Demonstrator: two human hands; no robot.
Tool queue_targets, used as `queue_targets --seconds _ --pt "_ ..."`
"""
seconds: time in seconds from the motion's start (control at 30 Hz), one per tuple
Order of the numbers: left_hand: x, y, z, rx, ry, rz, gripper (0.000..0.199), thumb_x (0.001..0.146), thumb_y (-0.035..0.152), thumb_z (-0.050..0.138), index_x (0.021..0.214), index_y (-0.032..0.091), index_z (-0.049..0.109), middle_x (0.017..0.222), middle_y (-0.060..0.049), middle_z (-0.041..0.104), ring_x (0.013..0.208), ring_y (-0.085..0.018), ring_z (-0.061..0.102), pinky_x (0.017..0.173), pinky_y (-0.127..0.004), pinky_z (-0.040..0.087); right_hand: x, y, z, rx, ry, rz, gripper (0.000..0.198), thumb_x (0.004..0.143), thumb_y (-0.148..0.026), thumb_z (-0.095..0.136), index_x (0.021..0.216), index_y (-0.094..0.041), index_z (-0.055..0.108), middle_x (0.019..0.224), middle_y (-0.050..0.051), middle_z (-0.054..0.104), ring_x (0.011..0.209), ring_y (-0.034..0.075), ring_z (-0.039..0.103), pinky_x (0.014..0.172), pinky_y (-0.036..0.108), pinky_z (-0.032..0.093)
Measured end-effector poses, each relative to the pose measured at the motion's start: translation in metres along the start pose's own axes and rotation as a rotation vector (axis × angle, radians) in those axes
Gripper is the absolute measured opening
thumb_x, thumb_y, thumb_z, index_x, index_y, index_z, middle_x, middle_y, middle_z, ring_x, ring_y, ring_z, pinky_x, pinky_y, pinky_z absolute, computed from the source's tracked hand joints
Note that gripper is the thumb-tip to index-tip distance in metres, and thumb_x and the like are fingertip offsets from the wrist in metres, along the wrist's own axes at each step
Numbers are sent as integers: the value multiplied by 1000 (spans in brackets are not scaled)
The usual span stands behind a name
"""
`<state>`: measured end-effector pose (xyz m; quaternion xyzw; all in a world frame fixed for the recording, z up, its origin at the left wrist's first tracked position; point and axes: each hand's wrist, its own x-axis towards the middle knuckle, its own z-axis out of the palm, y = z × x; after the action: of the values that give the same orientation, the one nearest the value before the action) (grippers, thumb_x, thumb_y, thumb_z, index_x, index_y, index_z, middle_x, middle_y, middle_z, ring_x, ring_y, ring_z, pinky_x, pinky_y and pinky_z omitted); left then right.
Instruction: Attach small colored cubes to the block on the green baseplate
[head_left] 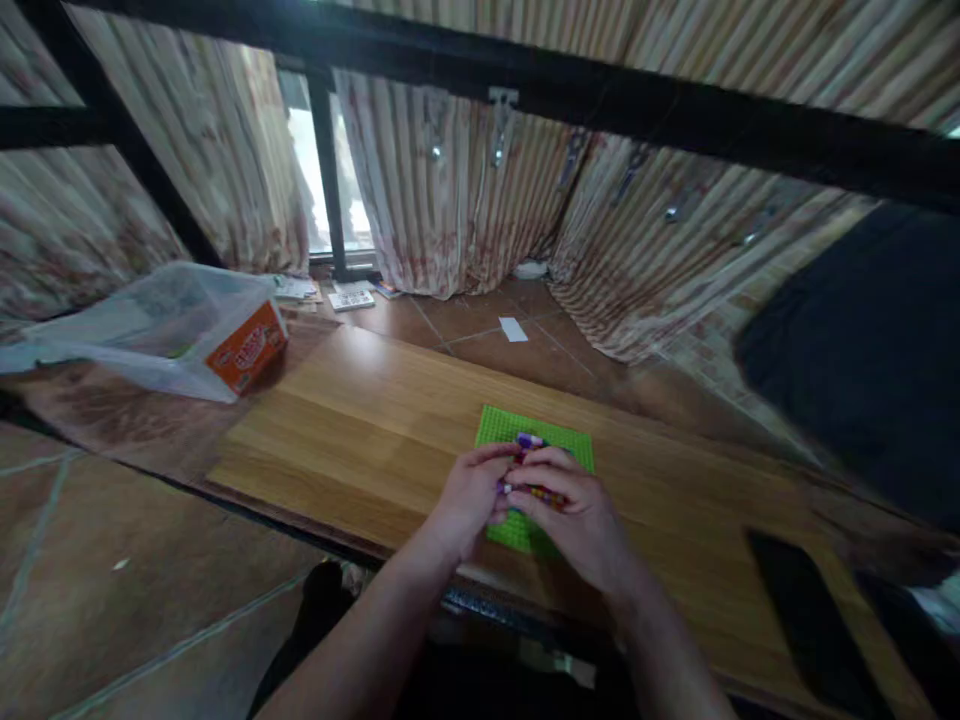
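1. Bricks (530, 440), small and mostly purple, with white, red and yellow bits, are in the person's two hands, directly over a green plate (501, 425). Fingers hide much of them, so I cannot tell their full shape.
2. Left hand (466, 497): fingers and thumb close in on the bricks from the left side, grasping them.
3. Right hand (574, 505): fingers curl over the bricks from the right, gripping them, thumb toward the left hand. The two hands nearly meet.
4. The plate, bright green and studded, lies flat on a wooden table (352, 400), right of its middle.
5. At the table's near right lies a flat black slab (814, 615), blurred, well apart from the hands.
6. Far left, beyond the wood, stands a clear bin (169, 375) with an orange label (247, 347) on its right side.
7. Across the far side, I see striped curtains (420, 200) hanging behind a black bar (570, 75). White paper (513, 329) lies on the brown floor (465, 310) in front of them.
8. Far right, a large dark shape (870, 350) looms, too blurred to name.
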<state>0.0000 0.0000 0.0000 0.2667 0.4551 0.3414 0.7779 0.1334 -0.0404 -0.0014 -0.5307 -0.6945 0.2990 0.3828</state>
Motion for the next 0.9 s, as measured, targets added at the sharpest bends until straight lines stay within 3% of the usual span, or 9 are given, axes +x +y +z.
queue_targets --seconds 0.23,0.43,0.53,0.73,0.9 --pt "-2 -4 0 -14 -42 29 20 77 16 49 92 13 61 43 9 34 34 -3 22 38 -18 10 2 2 2 14 13 -40 11 87 -28 60 86 -27 71 93 1 61 92 17 58 84 33 44" --pt "0 -4 -3 -46 -92 48 12 77 19 52 86 15 59 52 5 48 35 -2 24 37 -18 9 4 7 -4 119 197 17 12 87 -30 60 82 -26 71 88 1 63 89 17 59 82 32 44" --pt "-1 -5 -5 -48 -129 57 8 79 24 55 81 16 56 54 5 49 35 -1 24 37 -18 8 4 11 -8 187 261 73 10 84 -32 63 83 -25 71 86 1 63 85 16 59 78 30 44" --pt "-4 -8 -4 -25 -293 79 27 78 39 65 74 17 50 56 7 45 37 0 23 37 -18 9 5 14 -4 214 267 116 14 84 -33 61 80 -23 70 83 1 64 83 17 59 78 32 43" --pt "-7 -7 -3 37 -320 127 29 78 41 65 73 18 48 53 9 41 38 -1 23 37 -19 11 5 10 -4 240 228 155 16 83 -34 60 79 -22 71 80 2 65 80 17 59 76 32 43"
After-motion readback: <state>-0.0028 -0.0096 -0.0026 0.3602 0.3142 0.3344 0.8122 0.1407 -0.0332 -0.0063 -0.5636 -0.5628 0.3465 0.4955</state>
